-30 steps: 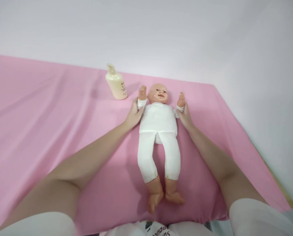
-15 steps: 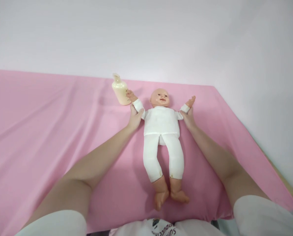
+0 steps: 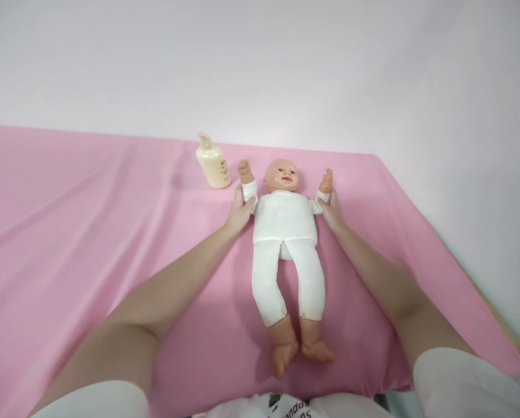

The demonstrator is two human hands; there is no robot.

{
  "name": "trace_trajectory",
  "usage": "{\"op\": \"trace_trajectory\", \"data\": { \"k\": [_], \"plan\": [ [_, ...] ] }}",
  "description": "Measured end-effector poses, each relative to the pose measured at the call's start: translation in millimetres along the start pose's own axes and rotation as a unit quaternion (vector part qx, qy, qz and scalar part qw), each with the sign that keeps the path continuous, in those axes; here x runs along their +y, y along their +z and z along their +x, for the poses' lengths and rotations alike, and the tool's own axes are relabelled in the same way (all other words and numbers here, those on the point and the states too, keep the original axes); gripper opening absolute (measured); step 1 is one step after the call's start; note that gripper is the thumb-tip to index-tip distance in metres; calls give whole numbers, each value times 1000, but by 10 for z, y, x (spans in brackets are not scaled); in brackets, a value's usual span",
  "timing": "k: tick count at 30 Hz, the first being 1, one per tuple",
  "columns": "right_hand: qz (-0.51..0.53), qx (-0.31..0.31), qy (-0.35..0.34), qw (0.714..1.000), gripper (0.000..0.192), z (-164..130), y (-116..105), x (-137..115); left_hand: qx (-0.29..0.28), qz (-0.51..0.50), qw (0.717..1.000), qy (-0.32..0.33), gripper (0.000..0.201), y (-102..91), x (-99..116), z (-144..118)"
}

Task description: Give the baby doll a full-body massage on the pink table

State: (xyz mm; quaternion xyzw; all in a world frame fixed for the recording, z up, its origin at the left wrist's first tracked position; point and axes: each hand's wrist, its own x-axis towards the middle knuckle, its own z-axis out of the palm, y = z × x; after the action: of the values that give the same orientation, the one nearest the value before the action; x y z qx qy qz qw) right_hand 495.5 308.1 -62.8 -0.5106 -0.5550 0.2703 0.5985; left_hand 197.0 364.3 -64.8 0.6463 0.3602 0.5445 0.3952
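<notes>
A baby doll (image 3: 284,217) in a white top and white trousers lies on its back on a pink sheet (image 3: 190,337), head away from me and bare feet towards me. My left hand (image 3: 241,210) is closed round the doll's arm on the left, thumb over the white sleeve. On the other side, my right hand (image 3: 332,211) grips the doll's other arm near the sleeve. Both of the doll's forearms point up past its head, its small hands showing above my fingers. Some of my fingers are hidden behind the sleeves.
A cream pump bottle (image 3: 213,162) with dark print stands to the left of the doll's head, close to my left hand. Behind the sheet's far edge is a white wall (image 3: 260,69). Folds run through the sheet on the left.
The doll's forearms have swung inward, from spread outward to nearly upright beside its head, with my hands still round them. The doll's hand no longer overlaps the bottle.
</notes>
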Motion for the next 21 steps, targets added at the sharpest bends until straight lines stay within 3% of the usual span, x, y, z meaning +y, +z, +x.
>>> {"op": "trace_trajectory", "data": {
  "k": [6,9,12,16,21],
  "plan": [
    [-5,-12,1,1000,66,-10,39,-62,-62,92,993,27,56,11,184,-46],
    [-51,-13,5,999,60,-31,43,-71,-83,142,985,58,57,-5,191,-48],
    [-114,-52,-33,992,54,-59,49,-87,-98,158,980,73,60,-19,161,-31],
    [-146,-80,-68,984,53,-80,56,-112,-97,169,978,68,58,-13,169,-28],
    [-112,-52,-24,992,54,-85,55,-101,-68,150,985,45,51,15,244,-66]
  ]
}}
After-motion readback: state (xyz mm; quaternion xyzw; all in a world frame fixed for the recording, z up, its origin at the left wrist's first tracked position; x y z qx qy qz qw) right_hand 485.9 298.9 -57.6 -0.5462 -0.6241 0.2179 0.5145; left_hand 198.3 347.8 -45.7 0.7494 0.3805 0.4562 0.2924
